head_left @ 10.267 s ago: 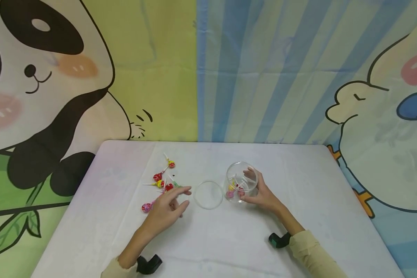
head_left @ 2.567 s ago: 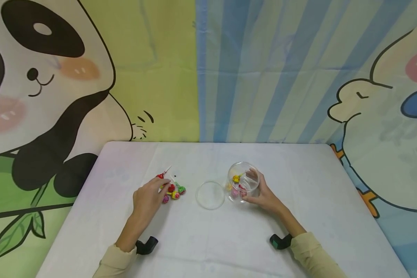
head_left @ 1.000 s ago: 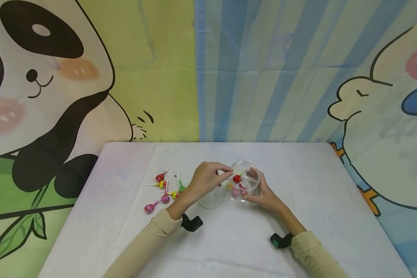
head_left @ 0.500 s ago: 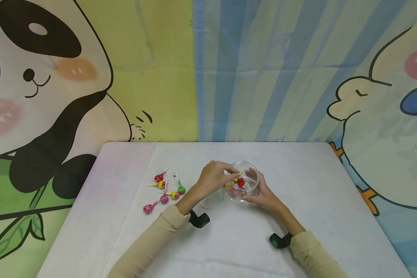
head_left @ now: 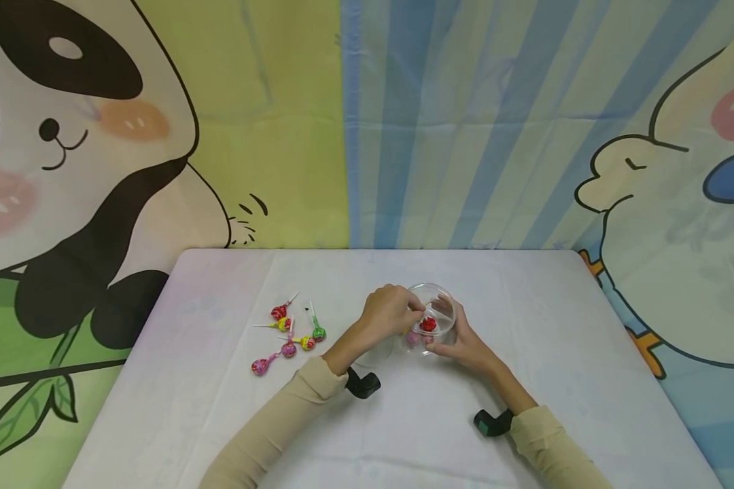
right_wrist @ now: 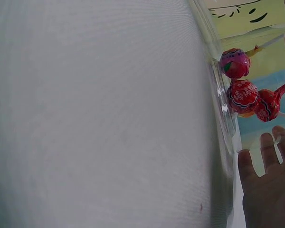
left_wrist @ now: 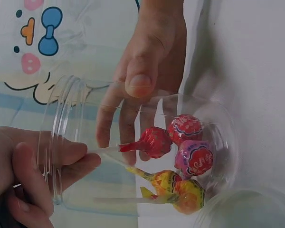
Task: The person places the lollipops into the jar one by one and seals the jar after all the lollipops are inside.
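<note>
My right hand (head_left: 469, 343) holds a clear jar (left_wrist: 66, 114) by its side, with the thumb in front and the fingers behind. My left hand (head_left: 391, 311) reaches through the jar's mouth and pinches the white stick of a red lollipop (left_wrist: 156, 142). That lollipop's head hangs inside the jar, close to the others. A second red lollipop (left_wrist: 185, 128), a pink-and-red one (left_wrist: 194, 158) and yellow ones (left_wrist: 187, 197) are at the jar's bottom. In the right wrist view, the fingers (right_wrist: 270, 154) of my right hand lie along the jar wall.
A clear round lid (head_left: 374, 356) lies left of the jar, partly hidden by my left hand. Farther left on the white tablecloth (head_left: 416, 428) are several loose lollipops: red (head_left: 279, 312), yellow (head_left: 284, 324), green (head_left: 319, 333) and pink (head_left: 260, 367). A printed curtain (head_left: 465, 136) stands behind the table.
My left hand has picked the red lollipop from the pile, carried it right and lowered it into the jar. A yellow lollipop went in earlier. My right hand has kept hold of the jar.
</note>
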### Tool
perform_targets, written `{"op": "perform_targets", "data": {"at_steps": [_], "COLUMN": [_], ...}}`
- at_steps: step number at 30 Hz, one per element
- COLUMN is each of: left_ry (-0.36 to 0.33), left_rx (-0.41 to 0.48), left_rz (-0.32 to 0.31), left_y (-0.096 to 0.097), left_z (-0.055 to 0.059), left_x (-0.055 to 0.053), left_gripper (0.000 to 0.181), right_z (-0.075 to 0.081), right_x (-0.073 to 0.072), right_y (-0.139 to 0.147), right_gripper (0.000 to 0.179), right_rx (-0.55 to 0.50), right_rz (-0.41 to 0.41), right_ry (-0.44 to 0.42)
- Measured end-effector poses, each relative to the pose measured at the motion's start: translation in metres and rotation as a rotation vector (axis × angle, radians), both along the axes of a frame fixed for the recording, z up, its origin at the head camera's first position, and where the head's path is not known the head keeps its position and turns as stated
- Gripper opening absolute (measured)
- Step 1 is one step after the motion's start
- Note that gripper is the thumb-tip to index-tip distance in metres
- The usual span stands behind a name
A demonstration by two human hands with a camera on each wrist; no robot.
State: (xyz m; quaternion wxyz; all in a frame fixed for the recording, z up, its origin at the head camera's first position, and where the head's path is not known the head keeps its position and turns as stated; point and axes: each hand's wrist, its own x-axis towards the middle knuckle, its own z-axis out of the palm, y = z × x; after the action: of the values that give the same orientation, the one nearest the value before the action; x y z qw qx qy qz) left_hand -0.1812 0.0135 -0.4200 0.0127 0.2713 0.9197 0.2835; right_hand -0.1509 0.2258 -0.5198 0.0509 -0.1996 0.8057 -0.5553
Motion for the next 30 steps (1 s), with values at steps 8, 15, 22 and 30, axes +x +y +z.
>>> {"op": "perform_targets", "data": {"at_steps": [8,15,22,30], "left_ry": [0.046,0.053,0.056,0.282], "left_rx": [-0.139,-0.192,-0.113,0.276], "left_rz": [0.026,0.044,0.010,-0.079], "left_y": [0.006,0.011,0.005,-0.048], "left_z": [0.002,0.001,0.001,0.000], "left_x": [0.001,0.002,0.010,0.060], "left_gripper": [0.016,0.019,0.014,0.021], "right_z": [0.000,0.000,-0.002,-0.001], "right_x": [-0.001,-0.001,0.000,0.000], "right_y": [0.000,0.000,0.000,-0.001], "right_gripper": [0.097,0.096,0.096,0.097], "right_rx": [-0.014,0.002,-0.002,0.028], "right_rz": [0.004,-0.014,-0.010,-0.020], "right_ry": [-0.013,-0.020,-0.022,-0.005]}}
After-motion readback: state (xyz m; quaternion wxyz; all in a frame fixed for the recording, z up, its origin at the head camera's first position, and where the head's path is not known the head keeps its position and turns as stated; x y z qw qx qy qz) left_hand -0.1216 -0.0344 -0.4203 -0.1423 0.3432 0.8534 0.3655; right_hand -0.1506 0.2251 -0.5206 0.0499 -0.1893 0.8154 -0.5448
